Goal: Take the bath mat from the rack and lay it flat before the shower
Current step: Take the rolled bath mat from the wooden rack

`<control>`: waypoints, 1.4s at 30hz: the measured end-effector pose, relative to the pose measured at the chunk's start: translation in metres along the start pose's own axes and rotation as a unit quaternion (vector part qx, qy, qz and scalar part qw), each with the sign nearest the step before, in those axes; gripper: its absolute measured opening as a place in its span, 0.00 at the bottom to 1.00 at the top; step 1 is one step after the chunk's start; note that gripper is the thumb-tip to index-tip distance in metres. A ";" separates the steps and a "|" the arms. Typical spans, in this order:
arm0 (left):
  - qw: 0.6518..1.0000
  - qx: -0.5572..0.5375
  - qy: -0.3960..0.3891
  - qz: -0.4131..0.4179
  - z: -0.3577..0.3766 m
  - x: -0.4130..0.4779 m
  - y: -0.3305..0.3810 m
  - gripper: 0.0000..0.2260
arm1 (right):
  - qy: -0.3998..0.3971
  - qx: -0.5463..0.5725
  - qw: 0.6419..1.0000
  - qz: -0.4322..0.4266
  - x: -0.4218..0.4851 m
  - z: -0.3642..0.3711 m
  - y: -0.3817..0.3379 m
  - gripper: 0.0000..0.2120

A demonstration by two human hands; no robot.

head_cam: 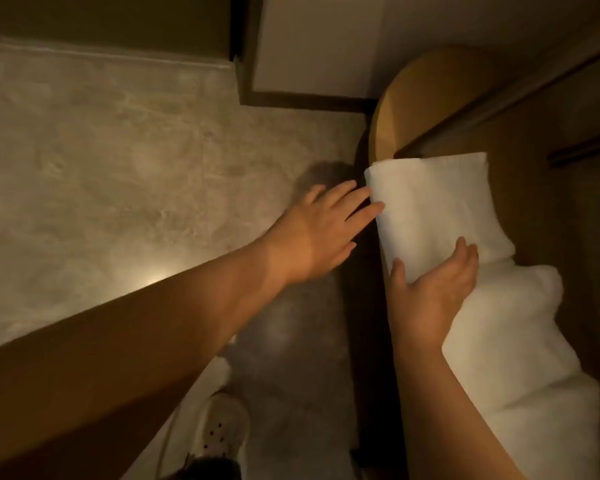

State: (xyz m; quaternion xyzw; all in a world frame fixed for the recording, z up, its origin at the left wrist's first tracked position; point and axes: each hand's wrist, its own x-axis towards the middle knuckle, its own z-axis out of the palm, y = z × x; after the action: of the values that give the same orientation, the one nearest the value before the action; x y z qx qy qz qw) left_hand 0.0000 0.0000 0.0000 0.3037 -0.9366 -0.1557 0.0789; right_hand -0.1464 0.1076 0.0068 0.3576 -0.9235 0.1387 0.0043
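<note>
A folded white bath mat (pixel 433 206) lies on a dark wooden rack or shelf (pixel 534 188) at the right. My right hand (pixel 437 289) cups the mat's near edge, thumb on its left side and fingers curled over the top. My left hand (pixel 323 230) reaches in from the left with straight fingers, their tips touching the mat's left edge. Below the mat sits a second, fluffier white towel (pixel 513 341), partly under my right forearm.
Grey marbled floor (pixel 118 168) fills the left and centre. A rounded wooden surface (pixel 413 102) stands behind the mat. A dark door frame (pixel 246 64) and pale door lie at the top. My white perforated shoe (pixel 222 427) shows at the bottom.
</note>
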 end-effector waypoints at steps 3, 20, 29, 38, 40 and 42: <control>1.000 0.005 -0.006 0.026 0.020 0.024 0.000 0.29 | 0.012 -0.016 1.000 0.002 0.006 0.011 0.009 0.40; 0.985 0.115 -0.008 0.130 0.069 0.100 0.012 0.26 | -0.079 -0.118 0.989 -0.041 0.029 0.034 0.017 0.41; 0.987 0.104 -0.006 0.126 0.054 0.082 0.006 0.19 | -0.093 -0.066 0.993 -0.037 0.020 0.024 0.013 0.37; 0.995 0.040 -0.029 0.083 -0.050 -0.002 -0.004 0.18 | -0.102 0.066 0.989 -0.083 -0.042 -0.061 -0.036 0.32; 0.997 0.010 -0.029 0.064 -0.091 -0.028 -0.006 0.16 | -0.119 0.085 0.981 -0.129 -0.051 -0.090 -0.056 0.27; 0.998 -0.029 -0.046 0.024 -0.137 -0.058 -0.008 0.16 | -0.160 0.101 0.965 -0.182 -0.061 -0.122 -0.080 0.22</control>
State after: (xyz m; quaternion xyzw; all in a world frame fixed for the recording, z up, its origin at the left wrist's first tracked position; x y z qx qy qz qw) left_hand 0.0840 -0.0056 0.1225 0.2717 -0.9412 -0.1949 0.0486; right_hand -0.0592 0.1231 0.1378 0.5357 -0.8128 0.1687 -0.1546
